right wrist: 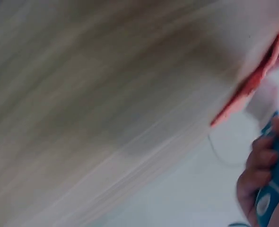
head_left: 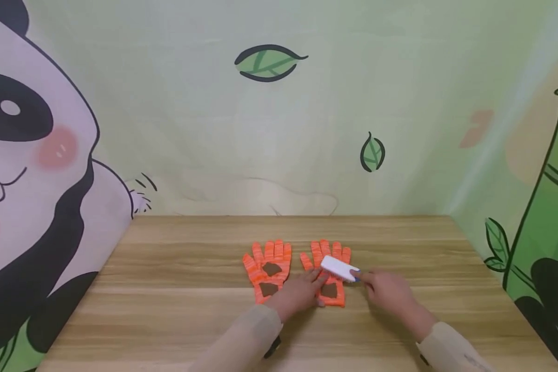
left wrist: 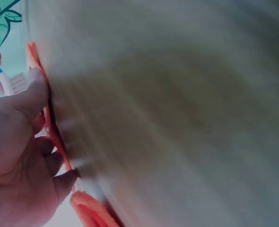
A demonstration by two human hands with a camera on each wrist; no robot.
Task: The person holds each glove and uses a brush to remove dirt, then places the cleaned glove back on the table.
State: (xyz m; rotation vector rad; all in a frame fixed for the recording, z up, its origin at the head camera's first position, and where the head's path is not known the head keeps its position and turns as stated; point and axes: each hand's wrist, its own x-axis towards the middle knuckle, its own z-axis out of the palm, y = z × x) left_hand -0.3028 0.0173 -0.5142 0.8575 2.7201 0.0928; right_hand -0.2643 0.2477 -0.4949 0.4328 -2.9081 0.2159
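Two orange knit gloves lie flat on the wooden table, each with brown patches on it. My left hand rests on the left side of the right-hand glove, its fingers pressing the knit; the left wrist view shows the thumb and fingers along the glove's edge. In my right hand I grip a scrub brush by its blue handle. The white brush head lies bristles down over the middle of that glove, covering part of it. The other glove lies just to the left, its lower part hidden by my left forearm.
The wooden table extends around the gloves on both sides. Behind it hangs a green backdrop with a printed panda on the left, leaves, and bamboo on the right.
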